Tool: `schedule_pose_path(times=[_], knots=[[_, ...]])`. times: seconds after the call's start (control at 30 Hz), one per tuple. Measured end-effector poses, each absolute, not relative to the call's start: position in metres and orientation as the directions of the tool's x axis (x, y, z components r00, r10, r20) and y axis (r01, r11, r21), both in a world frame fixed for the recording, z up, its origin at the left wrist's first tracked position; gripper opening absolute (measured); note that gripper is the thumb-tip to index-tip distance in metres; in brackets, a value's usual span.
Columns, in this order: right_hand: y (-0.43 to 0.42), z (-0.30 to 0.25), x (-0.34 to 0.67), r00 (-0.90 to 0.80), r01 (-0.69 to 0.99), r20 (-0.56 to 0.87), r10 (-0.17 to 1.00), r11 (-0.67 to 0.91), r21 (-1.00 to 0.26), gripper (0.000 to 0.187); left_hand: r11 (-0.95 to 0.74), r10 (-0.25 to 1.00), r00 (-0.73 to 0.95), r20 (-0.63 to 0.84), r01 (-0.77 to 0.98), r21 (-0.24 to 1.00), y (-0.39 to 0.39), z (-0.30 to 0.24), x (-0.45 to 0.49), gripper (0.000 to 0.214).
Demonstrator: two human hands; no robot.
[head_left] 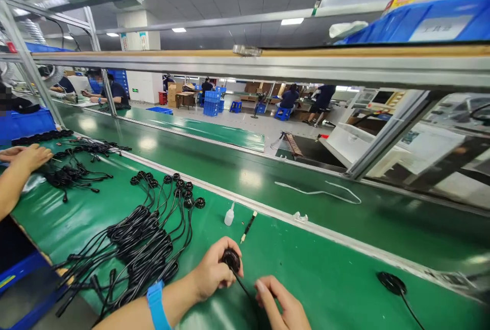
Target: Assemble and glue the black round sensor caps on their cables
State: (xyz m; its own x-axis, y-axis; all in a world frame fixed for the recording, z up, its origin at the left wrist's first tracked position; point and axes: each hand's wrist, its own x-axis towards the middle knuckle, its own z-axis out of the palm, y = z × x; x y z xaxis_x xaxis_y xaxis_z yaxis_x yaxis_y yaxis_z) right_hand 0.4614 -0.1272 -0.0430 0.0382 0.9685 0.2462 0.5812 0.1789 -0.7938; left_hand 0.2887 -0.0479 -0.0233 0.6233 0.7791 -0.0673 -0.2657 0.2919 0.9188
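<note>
My left hand (216, 271), with a blue strap on its wrist, is closed around a round black disc-shaped part (230, 258). A thin black cable (242, 285) hangs from that part toward the lower edge of the view. Just right of the cable is my right hand (283, 303), its fingers slightly apart, with nothing visible in them. Beyond my hands, a small white dropper bottle (229, 216) stands near a black pen-like tool (249, 227) with pale ends. To the left lies a pile of bundled black cables (141, 245), with several round black heads (187, 193) at the far end.
Another round black part with a cable (392, 283) rests at the right of the green bench. A co-worker's hands (32, 159) work over more black cables (72, 174) at the far left. An aluminium rail (206, 67) crosses above, carrying a blue bin (394, 23).
</note>
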Motion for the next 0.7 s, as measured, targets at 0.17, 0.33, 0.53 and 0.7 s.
schedule_pose_path(times=[0.17, 0.33, 0.53, 0.7], knots=[[-0.143, -0.021, 0.446, 0.006, 0.583, 0.315, 0.949, 0.253, -0.772, 0.034, 0.323, 0.78, 0.616, -0.11, -0.246, 0.914, -0.053, -0.02, 0.284, 0.042], [-0.149, -0.01, 0.437, -0.028, 0.586, 0.34, 0.94, 0.291, -0.756, 0.019, 0.334, 0.763, 0.638, -0.1, -0.257, 0.907, -0.059, -0.017, 0.28, 0.041], [-0.148, -0.013, 0.434, -0.093, 0.593, 0.311, 0.946, 0.303, -0.746, 0.023, 0.4, 0.736, 0.663, -0.135, -0.267, 0.877, -0.064, -0.013, 0.279, 0.039], [-0.147, -0.013, 0.437, -0.099, 0.592, 0.296, 0.95, 0.295, -0.75, 0.024, 0.461, 0.723, 0.661, -0.199, -0.248, 0.852, -0.065, -0.011, 0.282, 0.035]])
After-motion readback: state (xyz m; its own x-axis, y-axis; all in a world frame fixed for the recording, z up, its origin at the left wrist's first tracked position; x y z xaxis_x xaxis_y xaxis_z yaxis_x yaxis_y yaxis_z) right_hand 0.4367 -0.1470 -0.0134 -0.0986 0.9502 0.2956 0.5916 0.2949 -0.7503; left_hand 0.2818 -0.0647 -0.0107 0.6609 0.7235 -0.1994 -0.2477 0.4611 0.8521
